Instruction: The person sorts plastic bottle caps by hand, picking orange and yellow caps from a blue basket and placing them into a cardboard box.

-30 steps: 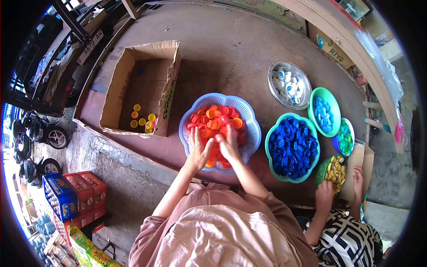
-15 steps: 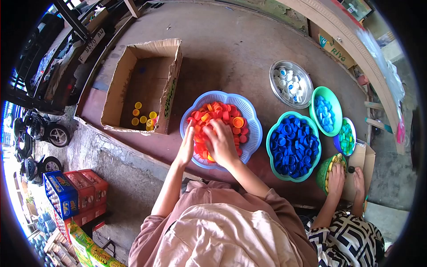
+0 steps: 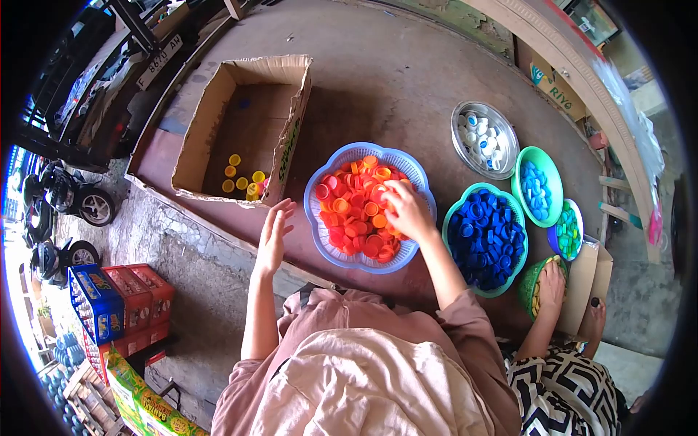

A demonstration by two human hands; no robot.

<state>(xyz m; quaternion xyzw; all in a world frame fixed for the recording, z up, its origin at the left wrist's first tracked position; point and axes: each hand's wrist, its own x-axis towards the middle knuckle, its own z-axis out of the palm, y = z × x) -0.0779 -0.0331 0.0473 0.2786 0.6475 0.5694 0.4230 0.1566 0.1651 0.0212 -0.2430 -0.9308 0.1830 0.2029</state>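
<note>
Far left: open carton, few yellow caps. Left hand open, empty, just left of lavender basin. Basin holds red-orange caps, round, heaped loose. Right hand, fingers curled, on right side of heap; can't tell if gripping one. Blue caps right, white caps farther.

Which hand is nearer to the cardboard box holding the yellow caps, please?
Left. The left hand is just off the near corner of the box; the right hand is over the red caps.
</note>
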